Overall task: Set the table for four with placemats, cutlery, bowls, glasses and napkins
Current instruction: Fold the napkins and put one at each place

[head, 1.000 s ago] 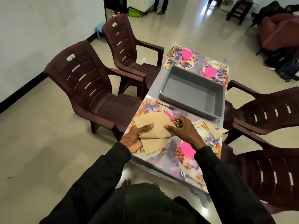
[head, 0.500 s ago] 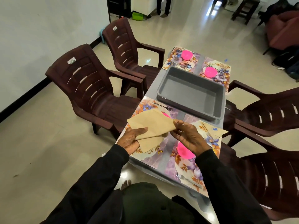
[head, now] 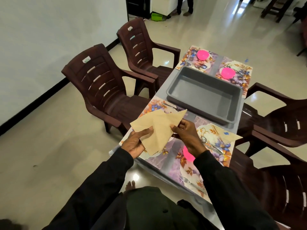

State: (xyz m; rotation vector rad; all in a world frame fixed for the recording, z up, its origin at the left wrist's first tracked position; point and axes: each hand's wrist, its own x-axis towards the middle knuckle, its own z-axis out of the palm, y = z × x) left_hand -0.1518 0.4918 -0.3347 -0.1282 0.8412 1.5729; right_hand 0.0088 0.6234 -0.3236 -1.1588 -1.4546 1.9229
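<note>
I hold a beige napkin (head: 159,128) above the near left floral placemat (head: 153,106). My left hand (head: 135,143) pinches its lower left edge and my right hand (head: 187,135) grips its right side; the napkin is partly folded and hides the bowl beneath. The near right placemat (head: 214,143) carries a pink bowl (head: 187,154) half hidden by my right wrist, a spoon (head: 211,145), a fork (head: 191,182) and a folded napkin (head: 227,135). Two far placemats each bear a pink bowl (head: 203,54) (head: 228,73).
An empty grey tray (head: 204,95) sits mid-table. Brown plastic chairs stand on the left (head: 103,85) (head: 142,47) and on the right (head: 282,120). Another person's legs (head: 184,5) show at the far end of the room.
Both hands have lifted the napkin and turned it, so one corner now points right toward the tray. The head camera has shifted slightly.
</note>
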